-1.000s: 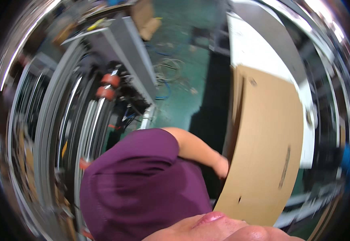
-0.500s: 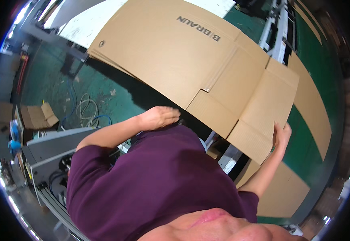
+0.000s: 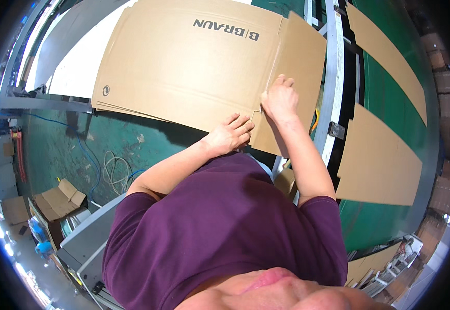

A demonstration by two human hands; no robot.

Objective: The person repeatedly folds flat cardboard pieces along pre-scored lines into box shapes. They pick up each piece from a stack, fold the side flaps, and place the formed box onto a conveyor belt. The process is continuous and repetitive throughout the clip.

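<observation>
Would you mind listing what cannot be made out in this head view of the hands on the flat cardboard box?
- Left hand: lies on the flat cardboard box; its palm side is hidden by the hand itself.
- Right hand: rests curled on the box flap; whether it pinches the edge is unclear.
- Sheets stacked below the top box: only edges show.
- Whatever supports the stack: covered by cardboard.
- Small boxes on the floor: warped by the fisheye rim.

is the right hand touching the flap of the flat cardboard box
Touching. The head view shows the right hand curled down onto the flap of the flat cardboard box, knuckles pressed against its surface with no gap.
</observation>
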